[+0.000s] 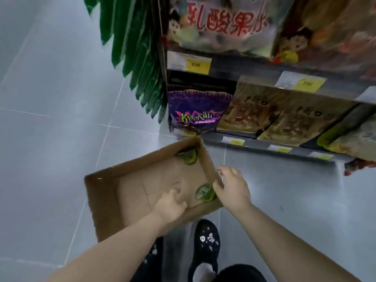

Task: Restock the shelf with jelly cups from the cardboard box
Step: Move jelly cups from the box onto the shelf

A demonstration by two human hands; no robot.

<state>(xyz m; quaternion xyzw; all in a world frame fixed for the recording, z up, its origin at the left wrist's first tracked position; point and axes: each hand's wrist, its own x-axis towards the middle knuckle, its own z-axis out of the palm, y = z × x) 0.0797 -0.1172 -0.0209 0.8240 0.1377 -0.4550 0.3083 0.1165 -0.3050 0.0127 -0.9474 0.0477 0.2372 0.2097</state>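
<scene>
— Two of them in the head view, yes?

— Yes, both green. The far jelly cup [188, 156] sits in the far right corner of the cardboard box [130, 186], against its walls. The near jelly cup [204, 193] lies on the box bottom by the right wall, towards the near corner.

— And the right hand [232, 187]?

— It grips the right wall of the box: thumb inside, just beside the near jelly cup, fingers curled over the outside. Something pale shows by the fingertips, too blurred to name.

— The left hand [171, 203]?

— It reaches down inside the box with loosely bent fingers and nothing in them. It is near the near jelly cup but apart from it.

— Where is the box?

— Over the grey tiled floor [50, 119], just in front of the bottom shelf [264, 148]. I cannot tell whether it rests flat or is lifted.

— What is on the shelves?

— A purple bag [197, 110] at the left end, brown packets [256, 111] beside it, yellow price tags [198, 65] on the edges. Above are bags with red characters [219, 23]. Green packets [132, 47] hang at the side of the rack.

— Anything lower down?

— A black shoe [206, 245] stands just behind the box, between the two forearms.
</scene>
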